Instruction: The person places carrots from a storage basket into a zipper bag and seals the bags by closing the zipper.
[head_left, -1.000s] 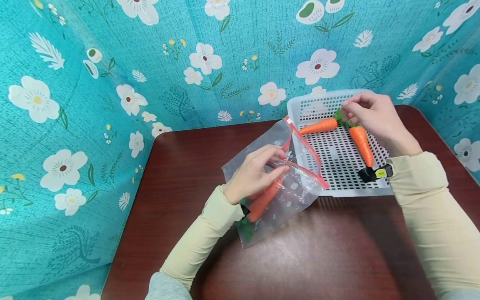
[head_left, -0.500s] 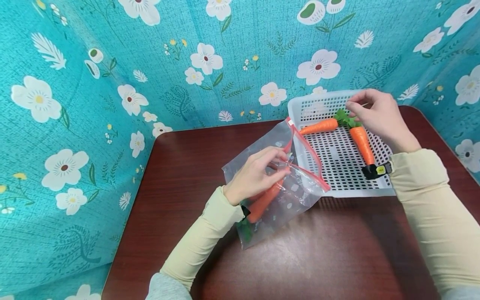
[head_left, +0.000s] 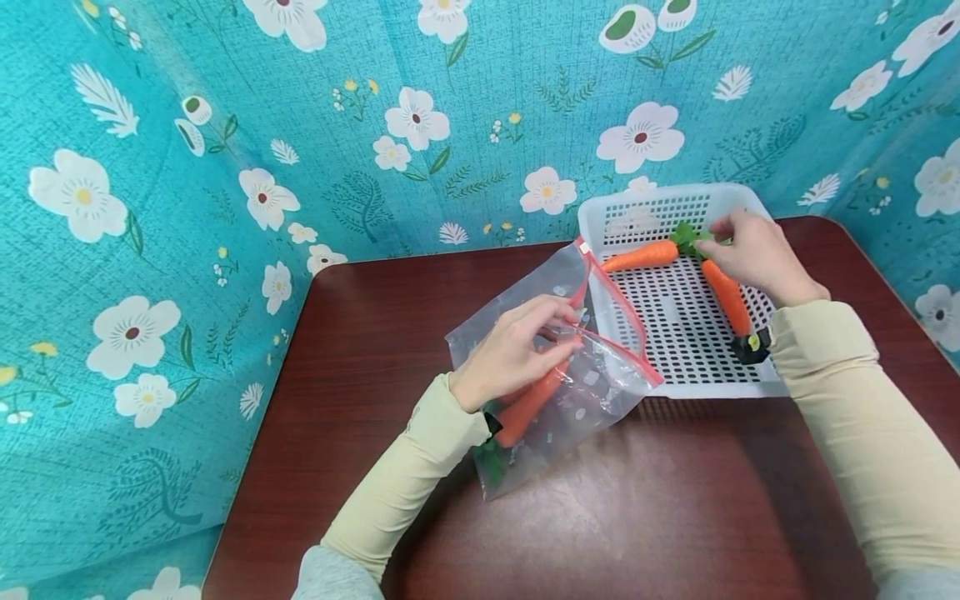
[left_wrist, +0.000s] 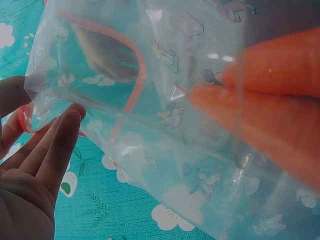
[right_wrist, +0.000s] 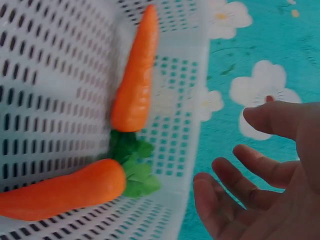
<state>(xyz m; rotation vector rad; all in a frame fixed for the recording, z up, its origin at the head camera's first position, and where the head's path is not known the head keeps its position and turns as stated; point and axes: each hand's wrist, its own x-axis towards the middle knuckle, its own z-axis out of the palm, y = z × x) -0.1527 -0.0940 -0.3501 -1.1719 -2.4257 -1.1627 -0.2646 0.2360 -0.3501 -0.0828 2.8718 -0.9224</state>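
Observation:
A clear zip bag (head_left: pixel 592 417) with a red zip edge lies slanted on the table, its mouth spread toward the basket. Inside it, the left wrist view shows two orange carrots (left_wrist: pixel 260 122). My left hand (head_left: pixel 517 350) pinches the bag near its red-edged mouth, between thumb and fingers. Two more carrots with green tops lie in the white basket: one sideways at the back (head_left: pixel 641 256), one pointing to the front (head_left: pixel 727 298). Over the basket's right side, my right hand (head_left: pixel 761 258) hovers near the leaves (right_wrist: pixel 137 172), fingers loosely bent, holding nothing.
The white perforated basket (head_left: pixel 675 389) stands at the back right of the dark red table (head_left: pixel 360 333), beside the bag's mouth. A teal flowered cloth (head_left: pixel 450 125) hangs behind and to the left.
My right hand has come down a little, nearer the carrot leaves, and shifted slightly right. My left hand and the bag have stayed in place.

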